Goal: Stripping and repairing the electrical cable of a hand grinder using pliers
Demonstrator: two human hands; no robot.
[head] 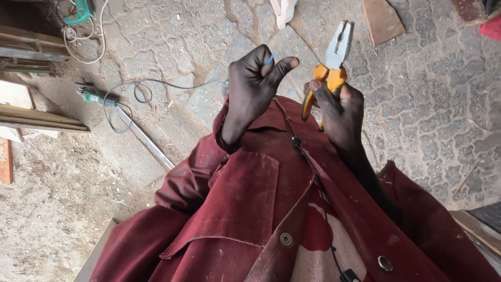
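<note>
The pliers [331, 62] stand upright in the right hand [342, 112], right of the middle of the view and held up in front of the chest; the fingers are wrapped tight around the orange handles, and the metal nose points up and away with its tips nearly together. Just to the left, the left hand [254, 83] is raised to the same height, its thumb and forefinger pinched narrow on a short bit of blue wire [269, 59], of which only a small curve shows above the fingers. The two hands are near each other but do not touch. Below them, near the camera, a dusty dark red work coat [245, 209] fills the lower part of the view and hides the ground under the hands; a thin black cord [313, 177] runs down its front. Beyond the hands lies cracked stone paving [433, 104]. Far to the left on the paving a green-handled power tool [93, 95] lies with its grey cable [151, 86] looped beside it, and a long metal strip [148, 142] slants near it. Wooden boards [39, 119] are stacked at the left edge. A flat brown board [382, 20] lies far right, above the pliers.
</note>
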